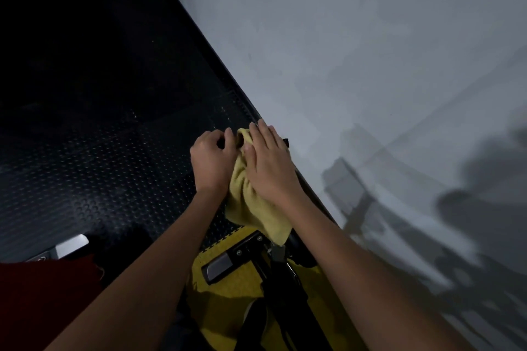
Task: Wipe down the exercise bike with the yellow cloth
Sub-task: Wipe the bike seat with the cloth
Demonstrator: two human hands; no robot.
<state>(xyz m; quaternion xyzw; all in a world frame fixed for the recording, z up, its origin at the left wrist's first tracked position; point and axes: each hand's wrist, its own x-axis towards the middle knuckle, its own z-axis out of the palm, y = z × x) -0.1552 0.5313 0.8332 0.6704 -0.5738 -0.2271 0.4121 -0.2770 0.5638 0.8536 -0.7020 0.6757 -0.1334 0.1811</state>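
The yellow cloth [251, 205] is bunched between my two hands over the top of the black exercise bike [282, 288], and its loose end hangs down toward the frame. My left hand [212, 159] grips the cloth's upper edge with curled fingers. My right hand [271, 162] lies flat on the cloth with straight fingers and presses it down. The bike part under the cloth is hidden; only a black tip [285, 142] shows past my right hand. Below, the bike's frame and a grey pedal [219, 265] are in view.
A grey wall [370, 65] runs close along the right. Black studded rubber flooring [99, 137] fills the left. A yellow mat [233, 293] lies under the bike. Red fabric [42, 293] and a second grey pedal [71, 245] sit at the lower left.
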